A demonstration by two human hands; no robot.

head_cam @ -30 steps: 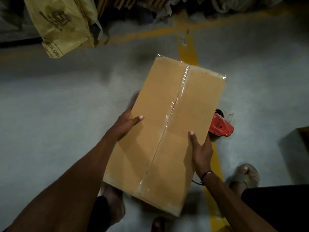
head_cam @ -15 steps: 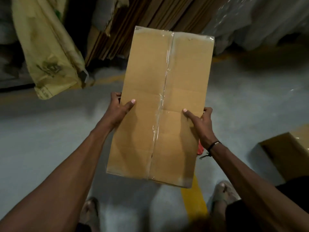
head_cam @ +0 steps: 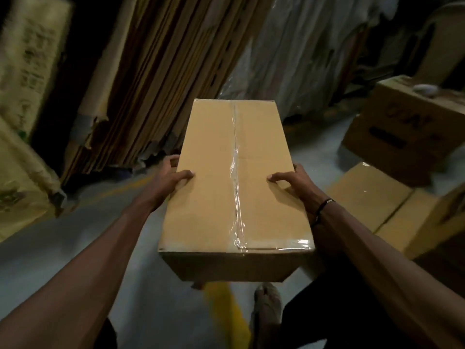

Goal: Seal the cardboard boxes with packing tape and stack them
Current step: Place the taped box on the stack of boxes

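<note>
Box (head_cam: pixel 234 187) taped | left hand (head_cam: pixel 171 178), right hand (head_cam: pixel 293 181) gripping sides

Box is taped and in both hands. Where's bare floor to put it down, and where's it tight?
The sealed box is gripped by the left hand and right hand. Bare grey floor lies on the left, between the leaning flattened cardboard and the left arm. The right is crowded: a taped box lies low there, with a printed carton behind it.
</note>
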